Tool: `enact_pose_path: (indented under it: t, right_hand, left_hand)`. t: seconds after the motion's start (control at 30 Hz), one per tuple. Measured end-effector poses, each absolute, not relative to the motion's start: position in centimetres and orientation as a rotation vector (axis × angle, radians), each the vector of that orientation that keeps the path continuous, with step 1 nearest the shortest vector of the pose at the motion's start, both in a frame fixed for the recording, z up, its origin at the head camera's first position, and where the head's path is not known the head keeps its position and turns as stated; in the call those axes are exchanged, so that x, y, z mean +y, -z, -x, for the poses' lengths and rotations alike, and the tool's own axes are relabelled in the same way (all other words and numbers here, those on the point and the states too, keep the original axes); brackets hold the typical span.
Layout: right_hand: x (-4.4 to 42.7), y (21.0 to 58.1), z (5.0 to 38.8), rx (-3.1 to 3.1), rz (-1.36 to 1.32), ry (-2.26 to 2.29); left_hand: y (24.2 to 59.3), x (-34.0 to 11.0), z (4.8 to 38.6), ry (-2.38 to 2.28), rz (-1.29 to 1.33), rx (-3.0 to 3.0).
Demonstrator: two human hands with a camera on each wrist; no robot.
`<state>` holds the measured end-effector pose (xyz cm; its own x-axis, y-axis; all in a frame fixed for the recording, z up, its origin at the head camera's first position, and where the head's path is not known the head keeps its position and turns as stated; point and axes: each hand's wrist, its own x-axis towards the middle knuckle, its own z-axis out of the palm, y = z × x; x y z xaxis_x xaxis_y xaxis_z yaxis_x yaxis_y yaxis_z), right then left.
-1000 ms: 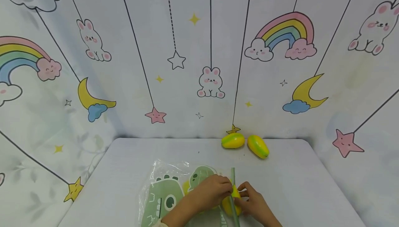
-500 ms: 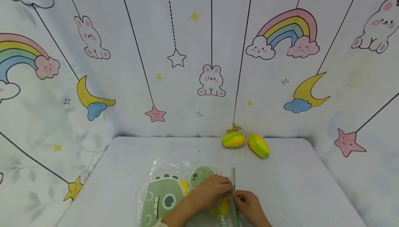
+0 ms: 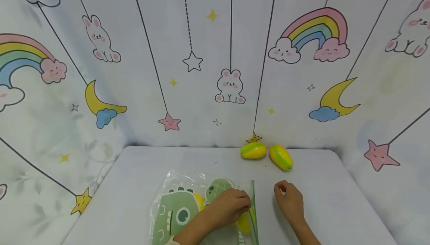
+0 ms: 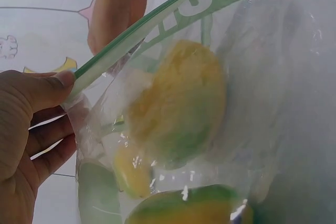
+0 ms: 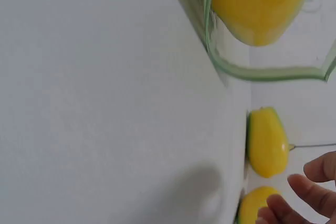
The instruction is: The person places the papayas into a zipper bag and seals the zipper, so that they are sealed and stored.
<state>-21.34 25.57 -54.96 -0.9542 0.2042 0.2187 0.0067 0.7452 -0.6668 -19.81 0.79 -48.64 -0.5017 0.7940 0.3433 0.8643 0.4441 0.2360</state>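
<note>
A clear zip bag with a green dinosaur print (image 3: 181, 215) lies on the table. Its green zip edge (image 4: 126, 45) is pinched between the thumb and fingers of my left hand (image 3: 228, 205), and the mouth gapes in the right wrist view. Several yellow-and-green fruits, papaya- or mango-like, show through the plastic, among them a large fruit (image 4: 184, 103) near the mouth. My right hand (image 3: 290, 202) is apart from the bag, to its right, with fingers loosely bent and nothing held. Part of the bag is hidden under my left forearm.
Two more yellow fruits with green stripes, one lying sideways (image 3: 253, 150) and one slanted (image 3: 281, 157), sit at the table's back edge. Behind the white table (image 3: 322, 177) stands a wall covering (image 3: 151, 50) printed with rabbits, stars and rainbows.
A yellow fruit that my right hand held at the bag's mouth is now inside. My right hand touched the zip edge, then moved off to the right. My left hand keeps its pinch.
</note>
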Motion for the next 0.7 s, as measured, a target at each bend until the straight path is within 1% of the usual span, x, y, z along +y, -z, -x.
enact_pose_path:
  t: [0.23,0.47,0.7]
  right_hand:
    - [26.6,54.6,24.1,-2.673,0.147,-0.897]
    - [27.0,54.0,26.9,-2.732,-0.008,-0.677]
    - [27.1,53.9,28.9,-2.845,-0.056,-0.515]
  left_hand:
    - [48.9,0.5,19.8,0.587,1.46,-2.501]
    - [49.2,0.4,19.8,0.577,1.457,-2.496]
    - [49.2,0.4,19.7,0.567,1.445,-2.483]
